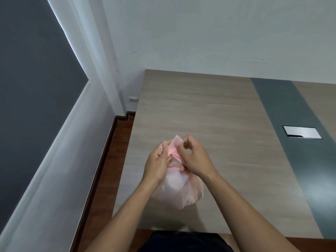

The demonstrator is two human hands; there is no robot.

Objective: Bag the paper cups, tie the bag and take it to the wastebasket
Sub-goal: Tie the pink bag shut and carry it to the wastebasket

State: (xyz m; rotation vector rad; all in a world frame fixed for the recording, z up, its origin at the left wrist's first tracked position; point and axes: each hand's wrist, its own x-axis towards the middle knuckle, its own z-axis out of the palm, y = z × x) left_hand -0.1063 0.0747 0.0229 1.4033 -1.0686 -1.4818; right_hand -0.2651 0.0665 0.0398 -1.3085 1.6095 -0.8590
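Observation:
A thin pink plastic bag point(183, 191) bulges with pale shapes inside and sits near the front of the wooden table point(209, 110). Its top is gathered into two loose ends between my hands. My left hand point(157, 161) pinches the left end of the bag's top. My right hand point(193, 156) pinches the right end, with fingers curled over the gathered plastic. The cups themselves are hidden inside the bag. No wastebasket is in view.
A dark grey strip point(291, 142) runs across the table on the right, with a silver flap cover point(301, 132) set into it. To the left of the table lies reddish wooden floor point(109, 170) along a white wall. A wall socket point(133, 99) sits low behind the table.

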